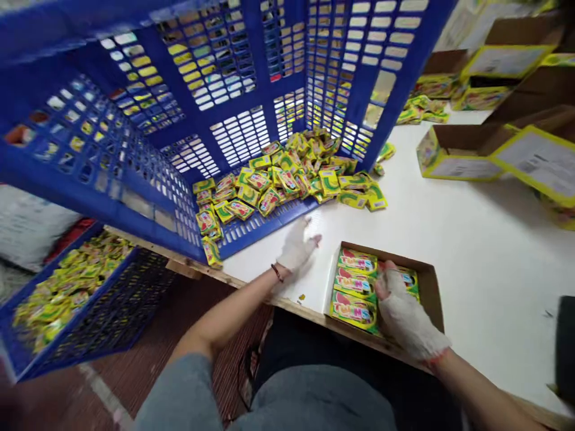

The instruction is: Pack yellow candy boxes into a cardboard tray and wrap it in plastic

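Left hand [297,254] was spread near a blue crate [265,96], right hand [406,311] was laid over packs [354,282] in a box [430,292], its grip could not be told.

Three packs [354,280] in the cardboard tray [430,299]: are displaying "TWINS" in multicoloured letters. White labels [541,157] on cartons [429,152], right: are carrying blurred, illegible print.

Two hands [297,252]; two blue crates [263,90]; one bracelet [277,273]; several boxes [430,299]; packs [330,182] beyond counting
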Tool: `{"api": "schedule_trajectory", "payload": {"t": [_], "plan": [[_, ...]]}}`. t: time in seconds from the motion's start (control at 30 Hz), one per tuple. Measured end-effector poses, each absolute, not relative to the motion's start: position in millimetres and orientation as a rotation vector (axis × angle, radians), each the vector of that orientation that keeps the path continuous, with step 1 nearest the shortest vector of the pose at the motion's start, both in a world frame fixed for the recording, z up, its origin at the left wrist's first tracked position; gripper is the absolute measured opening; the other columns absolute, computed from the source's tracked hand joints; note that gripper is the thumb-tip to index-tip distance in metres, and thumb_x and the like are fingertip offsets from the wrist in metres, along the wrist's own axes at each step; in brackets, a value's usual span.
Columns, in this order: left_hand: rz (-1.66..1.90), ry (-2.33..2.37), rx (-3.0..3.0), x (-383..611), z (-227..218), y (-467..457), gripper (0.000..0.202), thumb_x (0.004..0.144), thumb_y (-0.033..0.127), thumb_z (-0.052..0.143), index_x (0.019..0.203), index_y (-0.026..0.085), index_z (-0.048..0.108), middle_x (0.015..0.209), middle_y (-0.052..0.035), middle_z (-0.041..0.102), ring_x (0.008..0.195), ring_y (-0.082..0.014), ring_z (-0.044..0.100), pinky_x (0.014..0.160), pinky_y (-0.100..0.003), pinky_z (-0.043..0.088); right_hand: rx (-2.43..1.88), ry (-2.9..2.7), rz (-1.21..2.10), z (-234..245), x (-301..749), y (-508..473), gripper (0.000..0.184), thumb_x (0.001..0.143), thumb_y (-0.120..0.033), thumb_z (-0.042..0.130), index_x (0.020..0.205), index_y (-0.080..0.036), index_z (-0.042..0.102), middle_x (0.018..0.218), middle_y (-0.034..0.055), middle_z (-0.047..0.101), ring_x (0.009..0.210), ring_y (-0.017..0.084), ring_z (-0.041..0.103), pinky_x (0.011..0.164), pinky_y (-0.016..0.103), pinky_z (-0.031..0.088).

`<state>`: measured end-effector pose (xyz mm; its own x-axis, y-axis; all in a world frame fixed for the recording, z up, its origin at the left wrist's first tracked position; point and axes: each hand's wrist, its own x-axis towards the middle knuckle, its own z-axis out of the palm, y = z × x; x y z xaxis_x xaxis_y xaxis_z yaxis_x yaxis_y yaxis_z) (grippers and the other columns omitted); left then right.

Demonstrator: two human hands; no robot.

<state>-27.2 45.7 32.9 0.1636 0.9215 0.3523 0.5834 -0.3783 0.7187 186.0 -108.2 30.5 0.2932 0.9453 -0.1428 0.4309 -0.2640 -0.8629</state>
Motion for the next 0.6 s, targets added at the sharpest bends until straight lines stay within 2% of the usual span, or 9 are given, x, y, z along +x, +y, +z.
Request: {"api": "schedule_trajectory", "payload": {"t": [0.07, 0.1, 0.2, 0.27, 0.37, 0.47, 0.53, 0.6], "plan": [[1.173, 1.778, 2.115, -56, 63, 83, 0.063, 0.078, 0.029, 0.068, 0.138, 0.015, 0.054, 0.149, -0.0142, 0.051, 0.147, -0.0315, 0.035, 0.127, -0.046, 0.02, -1.806, -1.176, 0.911, 22, 190, -102, 0.085, 0.085, -0.058, 0.043, 0.156, -0.011, 0.034, 0.148, 0.017, 0.051, 0.14, 0.033, 0.046, 0.116, 0.044, 0.039], [1.142, 1.952, 2.131, -69, 76, 98, 0.064, 0.075, 0.027, 0.071, 0.135, 0.014, 0.056, 0.149, -0.0156, 0.05, 0.148, -0.0334, 0.032, 0.127, -0.047, 0.019, -1.752, -1.174, 0.93, 18, 192, -100, 0.083, 0.085, -0.055, 0.045, 0.155, -0.013, 0.035, 0.146, 0.0158, 0.054, 0.139, 0.032, 0.047, 0.114, 0.042, 0.042], [0.949, 2.197, 2.055, -99, 100, 120, 0.056, 0.073, 0.025, 0.073, 0.125, 0.011, 0.06, 0.134, -0.0201, 0.059, 0.136, -0.038, 0.046, 0.117, -0.05, 0.035, -1.638, -1.215, 0.958, 11, 200, -98, 0.081, 0.084, -0.05, 0.048, 0.156, -0.017, 0.029, 0.147, 0.0132, 0.053, 0.137, 0.028, 0.05, 0.11, 0.041, 0.048], [1.07, 2.06, 1.972, -101, 105, 115, 0.054, 0.073, 0.023, 0.072, 0.124, 0.013, 0.057, 0.125, -0.018, 0.064, 0.126, -0.0346, 0.056, 0.11, -0.048, 0.044, -1.653, -1.266, 0.809, 17, 207, -99, 0.078, 0.084, -0.05, 0.051, 0.154, -0.02, 0.033, 0.147, 0.012, 0.052, 0.133, 0.029, 0.054, 0.11, 0.045, 0.047], [1.372, 1.483, 1.889, -72, 101, 80, 0.063, 0.071, 0.026, 0.078, 0.126, 0.019, 0.05, 0.118, -0.0106, 0.064, 0.119, -0.0257, 0.06, 0.104, -0.041, 0.048, -1.581, -1.451, 0.465, 44, 211, -100, 0.063, 0.086, -0.046, 0.054, 0.144, -0.02, 0.048, 0.141, 0.0121, 0.056, 0.13, 0.03, 0.055, 0.114, 0.048, 0.042], [1.333, 1.036, 1.807, -18, 96, 24, 0.07, 0.068, 0.037, 0.083, 0.125, 0.022, 0.044, 0.111, -0.0063, 0.064, 0.1, -0.0201, 0.065, 0.091, -0.038, 0.054, -1.361, -1.645, 0.396, 79, 204, -89, 0.064, 0.087, -0.04, 0.056, 0.145, -0.017, 0.046, 0.146, 0.0142, 0.052, 0.133, 0.029, 0.051, 0.115, 0.047, 0.041], [1.232, 0.936, 1.744, 17, 94, -13, 0.059, 0.078, 0.042, 0.075, 0.123, 0.021, 0.043, 0.104, -0.0048, 0.064, 0.089, -0.0167, 0.066, 0.082, -0.034, 0.056, -1.298, -1.718, 0.456, 99, 201, -81, 0.067, 0.085, -0.036, 0.058, 0.148, -0.016, 0.043, 0.147, 0.0147, 0.051, 0.132, 0.029, 0.052, 0.112, 0.046, 0.044], [1.156, 0.908, 1.758, 42, 91, -39, 0.041, 0.09, 0.041, 0.061, 0.122, 0.02, 0.046, 0.103, -0.0058, 0.065, 0.089, -0.0164, 0.066, 0.081, -0.033, 0.055, -1.34, -1.759, 0.546, 112, 206, -78, 0.06, 0.087, -0.03, 0.054, 0.144, -0.016, 0.047, 0.136, 0.0135, 0.06, 0.12, 0.027, 0.06, 0.104, 0.042, 0.05]]}}
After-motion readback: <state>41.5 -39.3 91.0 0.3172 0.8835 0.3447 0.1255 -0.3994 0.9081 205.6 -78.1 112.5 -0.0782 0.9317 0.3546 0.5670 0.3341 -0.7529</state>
